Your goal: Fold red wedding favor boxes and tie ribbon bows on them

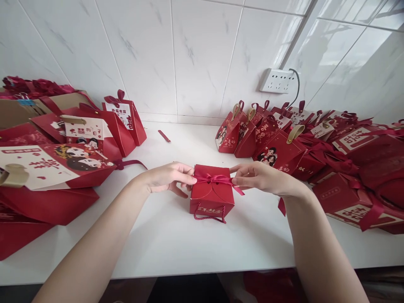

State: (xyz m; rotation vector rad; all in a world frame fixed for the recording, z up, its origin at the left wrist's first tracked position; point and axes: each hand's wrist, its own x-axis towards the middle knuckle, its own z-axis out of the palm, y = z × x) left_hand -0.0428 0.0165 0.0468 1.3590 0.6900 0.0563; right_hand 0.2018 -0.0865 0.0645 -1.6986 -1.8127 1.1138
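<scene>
Pinching the ribbon (215, 179) from either side, my left hand (167, 179) and right hand (261, 179) grip it atop the red gift box (211, 197). I can't read the gold lettering (211, 209) on its front.

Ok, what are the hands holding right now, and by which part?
The red ribbon tied over the small red box: left hand pinches its left end, right hand its right end.

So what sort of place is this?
Probably a home worktop: white tiled wall, a wall socket, heaps of red gift boxes, and left hand and right hand pinching the ribbon on a small box.
</scene>
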